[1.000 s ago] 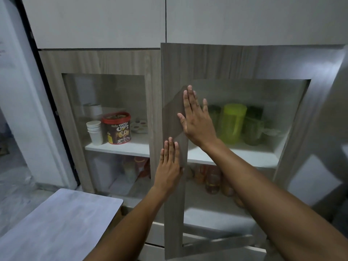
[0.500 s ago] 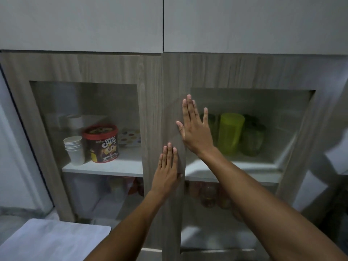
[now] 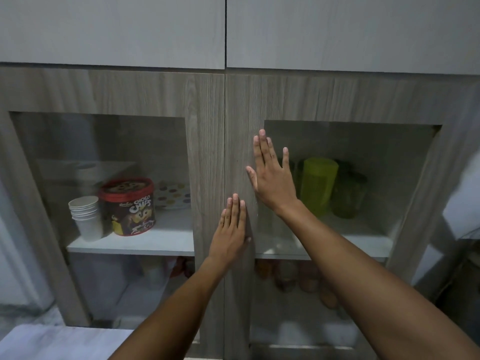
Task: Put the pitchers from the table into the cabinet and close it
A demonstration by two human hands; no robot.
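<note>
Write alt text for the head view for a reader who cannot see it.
Both hands, the left hand and right hand, press flat on the shut right cabinet door. Behind its glass, green pitchers stand on the shelf.

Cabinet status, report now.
Left hand and right hand flat, open on right door. Door flush, shut. Green pitchers inside. Nothing obstructing.

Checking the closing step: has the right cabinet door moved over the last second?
Yes. The right cabinet door swung shut, now flush with the left door; both hands flat on it.
</note>
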